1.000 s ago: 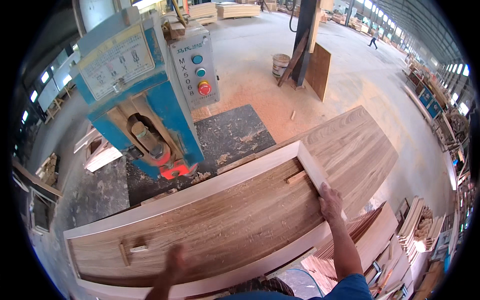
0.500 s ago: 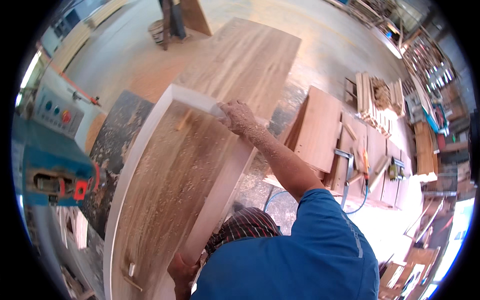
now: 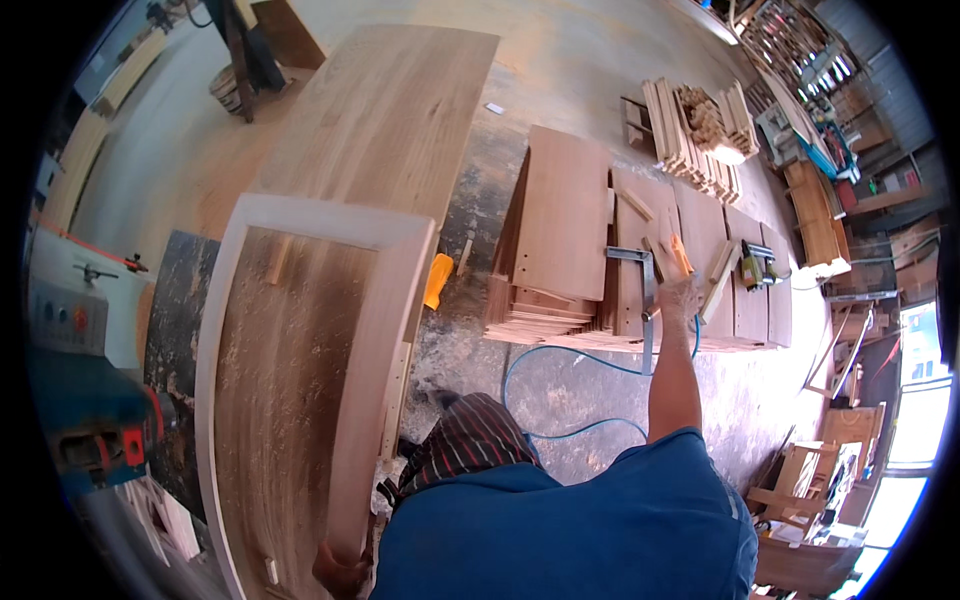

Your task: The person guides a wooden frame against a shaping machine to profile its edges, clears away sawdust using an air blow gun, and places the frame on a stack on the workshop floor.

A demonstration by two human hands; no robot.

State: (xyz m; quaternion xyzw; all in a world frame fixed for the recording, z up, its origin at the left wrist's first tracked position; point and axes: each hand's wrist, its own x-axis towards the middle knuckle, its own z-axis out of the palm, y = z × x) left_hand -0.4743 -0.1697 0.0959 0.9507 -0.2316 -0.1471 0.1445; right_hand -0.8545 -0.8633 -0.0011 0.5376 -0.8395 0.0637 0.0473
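Right hand (image 3: pixel 682 296) extended over a stack of wooden boards (image 3: pixel 560 240), fingers closed around a metal clamp (image 3: pixel 648 290) that lies across the boards' near edge; an orange-handled tool (image 3: pixel 680 255) sits just beyond. Left hand (image 3: pixel 338 572) grips the near end of a framed wooden panel (image 3: pixel 300 400), beside a blue machine (image 3: pixel 80 400). A blue hose (image 3: pixel 560 360) loops on the floor.

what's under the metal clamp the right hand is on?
Under the grey metal bar clamp lie flat reddish-brown wooden boards, stacked on the dusty concrete floor. The right hand covers the clamp's end; how the stack sits beneath can't be seen.
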